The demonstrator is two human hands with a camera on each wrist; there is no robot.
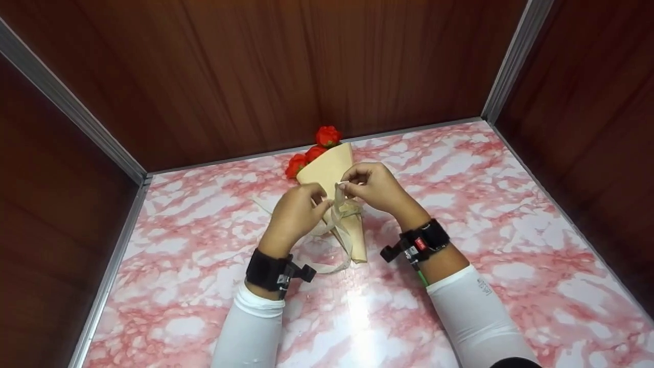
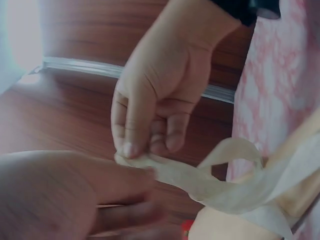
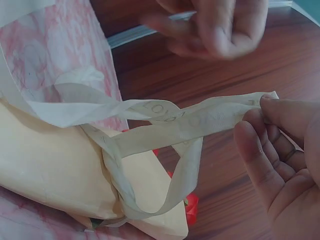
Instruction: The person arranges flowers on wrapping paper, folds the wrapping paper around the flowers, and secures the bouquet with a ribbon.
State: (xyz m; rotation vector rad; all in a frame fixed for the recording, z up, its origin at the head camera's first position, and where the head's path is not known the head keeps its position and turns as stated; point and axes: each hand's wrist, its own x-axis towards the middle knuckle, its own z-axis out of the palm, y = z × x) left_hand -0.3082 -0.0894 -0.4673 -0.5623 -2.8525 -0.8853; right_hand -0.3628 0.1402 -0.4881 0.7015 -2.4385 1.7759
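A bouquet of red roses [image 1: 328,136] in cream wrapping paper [image 1: 325,167] lies on the table. A cream ribbon [image 3: 210,121] with printed letters goes round the narrow part of the paper, its loose lengths trailing on the table. Thumb and fingertips of my right hand [image 1: 379,190] pinch the ribbon, holding a loop of it raised above the paper. My left hand [image 1: 294,217] hovers just left of that raised part with fingers bent. In the right wrist view the left hand [image 3: 220,25] is blurred and apart from the ribbon, with nothing visible in its fingers.
Dark wood-grain panels [image 1: 245,76] with metal edging stand behind and on both sides. The tabletop [image 1: 194,286] has a pink and white marbled surface. The roses lie close to the back panel.
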